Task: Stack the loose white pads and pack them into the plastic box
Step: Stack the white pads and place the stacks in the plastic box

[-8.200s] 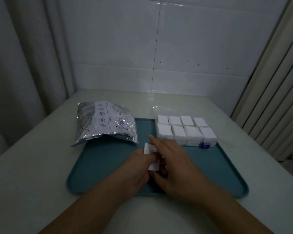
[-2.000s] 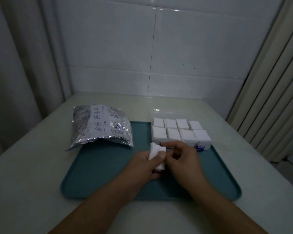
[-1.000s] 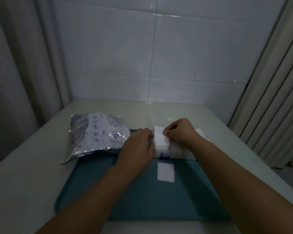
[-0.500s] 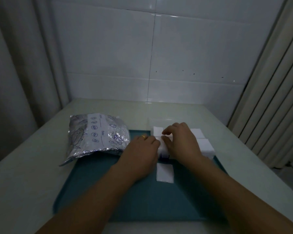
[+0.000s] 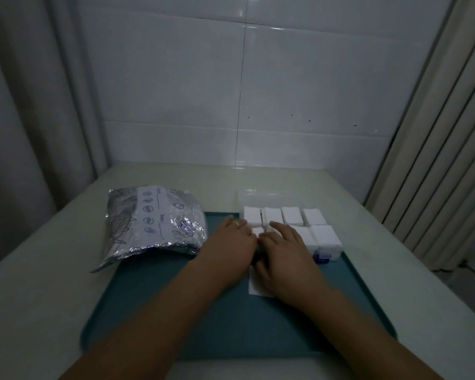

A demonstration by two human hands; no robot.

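Your left hand (image 5: 232,242) and right hand (image 5: 283,248) lay side by side on the near-left corner of the box (image 5: 324,253), fingers fairly straight and pressing down on the pads (image 5: 291,215) there (the exact compartment was hidden under them). The box sat at the tray's (image 5: 148,311) far right, its other stacks showing white. One loose pad (image 5: 254,286) lay flat on the tray, partly under your right palm. A foil bag (image 5: 154,226) rested on the tray's far-left corner.

A pale table (image 5: 52,292) carries a teal tray (image 5: 154,311) and a foil bag (image 5: 151,226).
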